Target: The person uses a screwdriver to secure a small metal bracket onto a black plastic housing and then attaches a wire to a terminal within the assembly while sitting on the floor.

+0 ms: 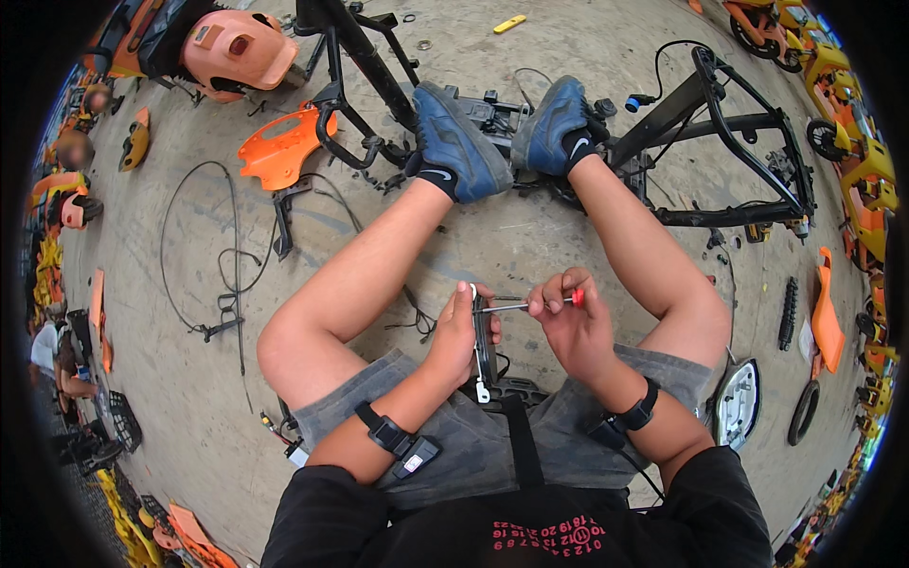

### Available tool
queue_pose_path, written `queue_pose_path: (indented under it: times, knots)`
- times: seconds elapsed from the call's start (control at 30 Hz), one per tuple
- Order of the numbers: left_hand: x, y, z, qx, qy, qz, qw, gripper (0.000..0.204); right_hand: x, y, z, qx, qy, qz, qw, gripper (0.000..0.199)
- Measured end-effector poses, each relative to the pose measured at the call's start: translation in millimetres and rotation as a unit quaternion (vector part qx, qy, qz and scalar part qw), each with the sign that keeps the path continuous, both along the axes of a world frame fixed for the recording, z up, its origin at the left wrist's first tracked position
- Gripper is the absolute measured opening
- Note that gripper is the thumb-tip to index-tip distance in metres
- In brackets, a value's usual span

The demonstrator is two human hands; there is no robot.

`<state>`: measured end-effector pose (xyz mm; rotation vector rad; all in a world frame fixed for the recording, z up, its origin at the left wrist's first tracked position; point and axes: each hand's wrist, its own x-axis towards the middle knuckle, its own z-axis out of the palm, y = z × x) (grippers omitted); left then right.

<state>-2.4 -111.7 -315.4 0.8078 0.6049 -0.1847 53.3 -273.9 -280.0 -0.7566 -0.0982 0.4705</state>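
My left hand (453, 333) is wrapped round a narrow dark part (487, 352), held upright above my lap. A pale metal strip (482, 390) with a hole in its lower end runs along that part. In my right hand (579, 333) is a screwdriver (510, 308) with a red handle end, pinched between thumb and fingers. Its shaft lies nearly level and points left, with the tip at the upper section of the dark part. Whether the tip sits in a screw is too small to tell.
Black metal frames (705, 104) stand beyond my shoes (461, 142). An orange panel (284, 147) and looped cables (232, 222) lie on the concrete floor at left. At right are a black spring-like part (788, 312), another orange panel (828, 317) and a silver-rimmed shell (737, 402).
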Motion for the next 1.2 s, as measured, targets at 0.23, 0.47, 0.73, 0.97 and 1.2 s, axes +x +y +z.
queue_pose_path:
  times: [0.23, 0.47, 0.73, 0.97, 1.2]
  knots:
    - [1.2, 4.8, 0.6, -0.071, 0.021, -0.009, 0.997, 0.047, 6.9, -14.4, 2.9, -0.126, -0.108, 0.053, 0.985, 0.044]
    - [-0.9, 7.5, -1.7, -0.132, 0.041, -0.101, 0.985, 0.049, 21.8, -28.9, -3.9, -0.130, -0.257, 0.073, 0.955, 0.037]
    - [-2.1, 2.9, -9.6, -0.208, 0.066, -0.145, 0.965, 0.049, 11.2, -14.0, 3.9, -0.044, -0.184, 0.065, 0.980, 0.044]
    - [-0.3, 4.4, -17.3, -0.252, 0.057, -0.160, 0.953, 0.047, -0.7, -8.9, 19.5, -0.011, -0.137, 0.092, 0.986, 0.038]
    - [2.8, 9.6, -17.2, -0.282, 0.084, -0.155, 0.943, 0.046, 18.4, -23.2, 27.6, -0.115, -0.335, 0.181, 0.917, 0.022]
